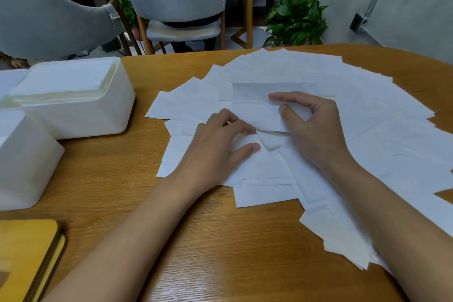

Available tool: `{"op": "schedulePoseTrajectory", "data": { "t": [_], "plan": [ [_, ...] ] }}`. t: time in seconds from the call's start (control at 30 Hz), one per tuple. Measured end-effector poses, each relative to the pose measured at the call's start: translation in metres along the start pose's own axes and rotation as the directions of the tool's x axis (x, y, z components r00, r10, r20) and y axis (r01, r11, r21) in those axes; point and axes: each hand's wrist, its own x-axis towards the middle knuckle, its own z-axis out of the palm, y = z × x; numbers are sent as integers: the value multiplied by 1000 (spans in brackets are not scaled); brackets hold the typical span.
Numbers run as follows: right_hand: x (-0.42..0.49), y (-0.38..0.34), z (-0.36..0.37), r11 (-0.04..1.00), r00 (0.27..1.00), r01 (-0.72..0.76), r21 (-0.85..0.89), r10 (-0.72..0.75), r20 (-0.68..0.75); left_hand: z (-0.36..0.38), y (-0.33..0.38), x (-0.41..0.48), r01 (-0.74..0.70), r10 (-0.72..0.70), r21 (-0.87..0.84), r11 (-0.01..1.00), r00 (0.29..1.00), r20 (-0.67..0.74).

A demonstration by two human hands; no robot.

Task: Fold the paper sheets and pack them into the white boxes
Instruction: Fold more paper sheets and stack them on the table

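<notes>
Head view: right hand (311,130) pinches a thin white paper sheet (255,113) between thumb and forefinger. Left hand (218,140), fingers curled, pinches its near fold atop the scattered white paper pile (372,105).

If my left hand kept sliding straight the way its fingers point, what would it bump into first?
The left hand points right and away, so it would likely meet the half-folded paper sheet first, already at its fingertips; just beyond is the right hand pinching it.
</notes>
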Motion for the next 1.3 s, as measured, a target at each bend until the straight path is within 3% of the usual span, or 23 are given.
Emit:
{"op": "schedulePoseTrajectory", "data": {
  "t": [0.3,0.43,0.6,0.83,1.17,1.3],
  "plan": [
    [2,-1,-2,1000,1000,-9,9,9,29,-9,4,3,-32,15,-241,970,997,-71],
    [3,-1,-2,999,999,-19,29,18,30,-17,6,2,72,-85,-392,917,996,-14],
    [2,-1,-2,998,999,-34,53,32,38,-33,-3,7,116,-161,-446,888,985,-65],
    [2,-1,-2,998,998,-28,49,25,66,-39,0,5,87,-47,-383,920,993,112],
    [0,-10,-2,993,987,-36,116,17,162,-59,-12,5,-5,-122,-663,749,982,-146],
    [-6,-15,3,954,963,-125,273,50,265,-53,-6,5,9,-170,-617,787,964,-203]
  ]
}}
